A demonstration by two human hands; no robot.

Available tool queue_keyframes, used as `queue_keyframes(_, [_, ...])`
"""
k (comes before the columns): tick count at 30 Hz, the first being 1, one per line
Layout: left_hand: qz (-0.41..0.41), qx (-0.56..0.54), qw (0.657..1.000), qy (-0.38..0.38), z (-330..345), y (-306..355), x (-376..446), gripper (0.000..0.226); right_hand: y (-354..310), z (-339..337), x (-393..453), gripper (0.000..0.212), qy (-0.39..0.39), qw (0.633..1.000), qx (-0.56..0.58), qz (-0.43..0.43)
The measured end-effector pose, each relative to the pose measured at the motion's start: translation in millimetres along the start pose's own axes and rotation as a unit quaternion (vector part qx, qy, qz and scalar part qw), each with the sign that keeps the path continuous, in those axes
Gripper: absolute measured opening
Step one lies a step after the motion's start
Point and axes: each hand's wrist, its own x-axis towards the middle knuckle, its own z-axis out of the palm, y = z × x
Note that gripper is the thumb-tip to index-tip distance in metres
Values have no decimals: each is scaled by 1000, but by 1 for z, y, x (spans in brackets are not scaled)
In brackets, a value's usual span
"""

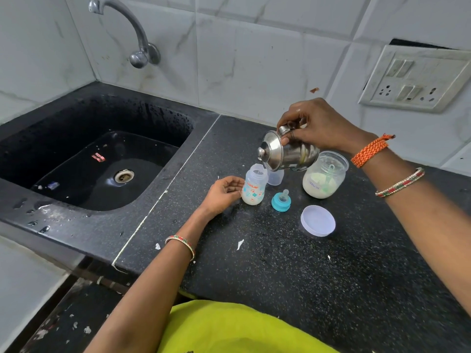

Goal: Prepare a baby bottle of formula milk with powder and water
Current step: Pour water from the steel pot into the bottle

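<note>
A small clear baby bottle [253, 187] with orange print stands open on the black counter, white powder or milk in its lower part. My left hand [223, 192] rests beside it, fingers curled against its left side. My right hand [316, 126] holds a lidded steel pot [288, 152] tipped to the left, its rim over the bottle's mouth. Behind the pot stands an open jar of formula powder [325, 178] with a green scoop inside. The teal ring with teat [281, 200] lies to the right of the bottle.
The jar's pale lid [317, 220] lies on the counter [280, 263] nearer me. A clear bottle cap [275, 177] stands behind the bottle. A black sink [102, 159] under a wall tap [132, 34] fills the left. A switch panel [418, 77] is on the right wall.
</note>
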Motion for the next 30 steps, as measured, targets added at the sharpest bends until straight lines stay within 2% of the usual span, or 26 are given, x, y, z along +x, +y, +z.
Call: queue_keyframes(30, [-3, -2, 1000, 0, -1, 0, 0, 26, -14, 4, -1, 21, 9, 998, -7, -59])
